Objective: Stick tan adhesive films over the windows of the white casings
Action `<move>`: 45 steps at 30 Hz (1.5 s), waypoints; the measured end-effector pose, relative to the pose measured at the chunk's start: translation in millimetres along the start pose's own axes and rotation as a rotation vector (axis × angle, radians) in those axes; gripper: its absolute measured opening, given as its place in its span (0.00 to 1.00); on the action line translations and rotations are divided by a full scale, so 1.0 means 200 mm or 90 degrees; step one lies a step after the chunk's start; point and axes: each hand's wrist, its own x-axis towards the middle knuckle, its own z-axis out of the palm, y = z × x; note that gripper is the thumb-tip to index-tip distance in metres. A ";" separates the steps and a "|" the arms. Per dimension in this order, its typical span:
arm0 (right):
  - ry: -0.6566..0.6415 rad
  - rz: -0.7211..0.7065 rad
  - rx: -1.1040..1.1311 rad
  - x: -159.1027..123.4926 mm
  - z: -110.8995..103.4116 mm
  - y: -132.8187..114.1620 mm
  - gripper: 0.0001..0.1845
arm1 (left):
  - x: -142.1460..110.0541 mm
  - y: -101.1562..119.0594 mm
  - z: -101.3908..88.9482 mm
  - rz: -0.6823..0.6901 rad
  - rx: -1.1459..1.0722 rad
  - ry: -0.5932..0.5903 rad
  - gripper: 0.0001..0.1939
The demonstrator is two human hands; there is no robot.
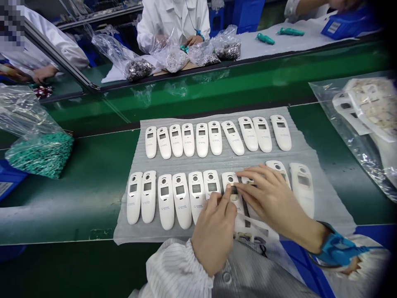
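Note:
Two rows of white plastic casings (202, 140), each with a small window and a round hole, lie on a grey foam sheet (182, 164). My left hand (217, 231) is bent over one casing (237, 203) in the near row, its index fingertip pressed beside the window. From the right, my right hand (276, 196) reaches the same window with its fingertips pinched; whatever is between them is too small to make out. Its palm and fingers partly cover the neighbouring casings. A translucent sheet with cut-outs (257, 227) lies below my hands at the table edge.
A bag of green parts (40, 153) stands at left, a bag of white parts (369, 107) at right. Beyond the green ledge (248, 78), people in white coats sit near bags of small metal parts (139, 69), teal pieces (290, 31) and a blue bin (347, 25).

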 end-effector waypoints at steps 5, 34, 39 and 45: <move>-0.198 0.141 0.418 0.01 -0.17 -0.05 0.18 | -0.03 -0.02 -0.11 -0.066 -0.323 0.056 0.10; -0.162 0.073 0.402 0.06 -0.25 -0.23 0.05 | -0.11 0.01 -0.19 -0.158 -0.604 0.320 0.18; -0.147 0.188 0.471 0.06 -0.23 -0.20 0.07 | -0.09 0.01 -0.18 -0.173 -0.693 0.291 0.06; -0.140 0.235 0.564 0.06 -0.22 -0.16 0.05 | -0.09 0.01 -0.16 -0.222 -0.703 0.294 0.04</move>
